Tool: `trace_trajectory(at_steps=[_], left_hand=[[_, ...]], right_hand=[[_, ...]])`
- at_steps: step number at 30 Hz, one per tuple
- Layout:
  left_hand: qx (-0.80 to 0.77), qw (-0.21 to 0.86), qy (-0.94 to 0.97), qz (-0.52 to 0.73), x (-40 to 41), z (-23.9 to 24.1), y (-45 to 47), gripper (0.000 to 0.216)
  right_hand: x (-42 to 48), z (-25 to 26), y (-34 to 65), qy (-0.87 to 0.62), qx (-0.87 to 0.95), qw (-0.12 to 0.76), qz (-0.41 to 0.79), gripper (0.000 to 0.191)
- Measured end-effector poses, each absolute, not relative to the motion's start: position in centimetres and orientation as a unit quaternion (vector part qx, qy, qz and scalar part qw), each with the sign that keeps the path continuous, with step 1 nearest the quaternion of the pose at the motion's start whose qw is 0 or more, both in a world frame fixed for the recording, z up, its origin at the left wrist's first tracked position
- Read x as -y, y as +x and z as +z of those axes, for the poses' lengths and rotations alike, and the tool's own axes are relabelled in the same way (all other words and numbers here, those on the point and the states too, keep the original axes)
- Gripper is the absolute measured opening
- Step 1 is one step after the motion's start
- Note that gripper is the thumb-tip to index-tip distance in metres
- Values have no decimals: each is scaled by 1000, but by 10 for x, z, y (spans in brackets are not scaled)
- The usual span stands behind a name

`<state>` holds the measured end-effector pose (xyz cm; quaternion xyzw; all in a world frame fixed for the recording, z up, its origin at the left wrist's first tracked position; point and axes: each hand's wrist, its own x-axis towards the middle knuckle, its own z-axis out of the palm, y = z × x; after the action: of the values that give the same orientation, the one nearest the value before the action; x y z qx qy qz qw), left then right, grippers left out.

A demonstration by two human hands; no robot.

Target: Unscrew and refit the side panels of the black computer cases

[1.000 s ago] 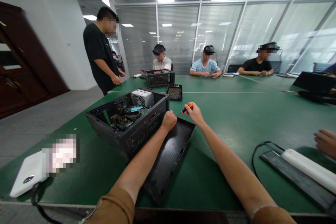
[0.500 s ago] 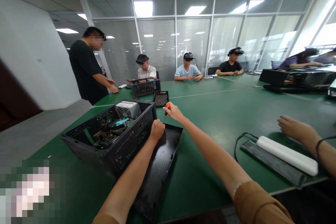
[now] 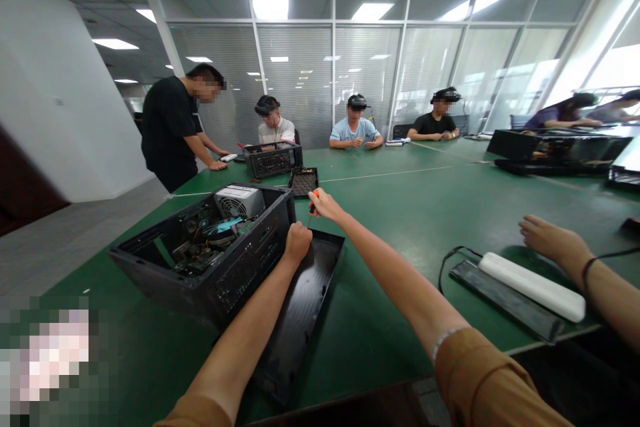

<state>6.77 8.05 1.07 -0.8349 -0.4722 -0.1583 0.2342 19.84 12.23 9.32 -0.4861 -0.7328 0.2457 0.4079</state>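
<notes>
An open black metal computer case [image 3: 200, 260] is sitting left on the green desk [image 3: 425, 213]. The left hand [image 3: 298, 241] is resting fisted at its right end, grip together, above a flat black side panel [image 3: 300, 313]. The right hand [image 3: 324, 204] is clamping an orange-handled screwdriver [image 3: 313, 199] beside the case's corner. Open desk is stretching rightward toward a white bar [image 3: 531, 285] and another person's hand [image 3: 547, 240].

The table [image 3: 450, 213] is dark green, crossed by a thin pale line. On it, the open computer case [image 3: 200, 260] is black, with a grey power unit and a light blue part inside. The screwdriver [image 3: 314, 196] beside the case has an orange handle. The panel [image 3: 300, 313] under the case is glossy black.
</notes>
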Motion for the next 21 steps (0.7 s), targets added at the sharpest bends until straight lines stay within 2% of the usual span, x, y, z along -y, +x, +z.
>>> trace_trajectory(at_steps=[5, 13, 21], left_hand=[[467, 230, -839, -157, -81, 10, 67, 24], [466, 231, -841, -150, -78, 11, 69, 22], [463, 233, -842, -149, -75, 14, 69, 22]], right_hand=[[-128, 100, 195, -488, 743, 380, 258, 11], [-122, 101, 183, -488, 781, 381, 83, 26], [-118, 103, 177, -484, 781, 389, 69, 22]])
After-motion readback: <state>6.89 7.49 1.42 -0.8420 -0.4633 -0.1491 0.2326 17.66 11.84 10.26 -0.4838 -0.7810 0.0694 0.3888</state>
